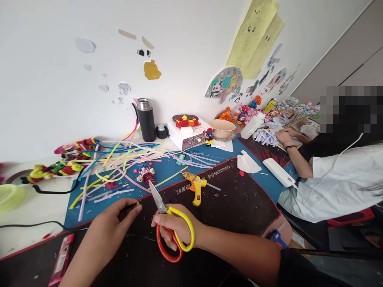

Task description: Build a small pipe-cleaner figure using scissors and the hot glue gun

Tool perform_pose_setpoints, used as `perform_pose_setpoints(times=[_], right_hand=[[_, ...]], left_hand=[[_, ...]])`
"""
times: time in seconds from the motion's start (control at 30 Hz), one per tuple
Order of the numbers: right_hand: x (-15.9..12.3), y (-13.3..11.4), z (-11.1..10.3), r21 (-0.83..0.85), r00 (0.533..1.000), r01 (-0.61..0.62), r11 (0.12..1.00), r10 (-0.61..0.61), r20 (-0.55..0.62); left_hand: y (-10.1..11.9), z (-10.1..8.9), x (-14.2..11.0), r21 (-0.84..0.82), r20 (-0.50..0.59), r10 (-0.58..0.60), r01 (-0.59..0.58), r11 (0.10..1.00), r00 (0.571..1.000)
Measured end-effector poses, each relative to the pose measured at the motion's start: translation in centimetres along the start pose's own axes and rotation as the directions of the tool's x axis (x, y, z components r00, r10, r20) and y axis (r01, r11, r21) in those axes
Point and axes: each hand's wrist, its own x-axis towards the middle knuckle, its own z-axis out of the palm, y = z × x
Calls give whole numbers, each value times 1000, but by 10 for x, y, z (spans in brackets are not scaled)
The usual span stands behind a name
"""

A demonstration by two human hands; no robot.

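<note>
My right hand [176, 225] grips a pair of scissors [161, 206] with one yellow and one red handle loop. The blades are together and point up and away from me. To the left, my left hand [118, 221] is closed in a pinch, thumb against fingertips; whatever it holds, if anything, is too small or dark to make out. Just past the scissor tips lies a small figure [146, 174] with a white face and dark red body. A yellow glue gun [196, 187] rests on the black mat [236, 215] right of the scissors.
Loose pipe cleaners [119, 163] spread across the blue mat [74, 211]. A black thermos [146, 121], a white box [188, 137] and a beige bowl [223, 129] stand by the wall. A pink packet [62, 259] lies at front left. A co-worker [347, 179] sits at right beside a white device [278, 172].
</note>
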Motion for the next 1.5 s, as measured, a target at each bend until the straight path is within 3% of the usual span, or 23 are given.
perform_pose_setpoints(times=[0.13,0.7,1.13,1.5], right_hand=[[4,-3,0,-43,999,28,999,-30,-42],[10,-30,13,-99,986,64,993,-78,-145],[10,-29,16,-162,989,51,986,-72,-129],[13,-18,8,-157,990,38,987,-58,-129]], left_hand=[[16,-11,-5,-160,-62,29,-39,986,998],[43,-15,-9,-483,1,-129,113,868,992],[43,-10,-11,-526,97,-30,77,847,995],[36,-7,-11,-509,93,0,48,859,996]])
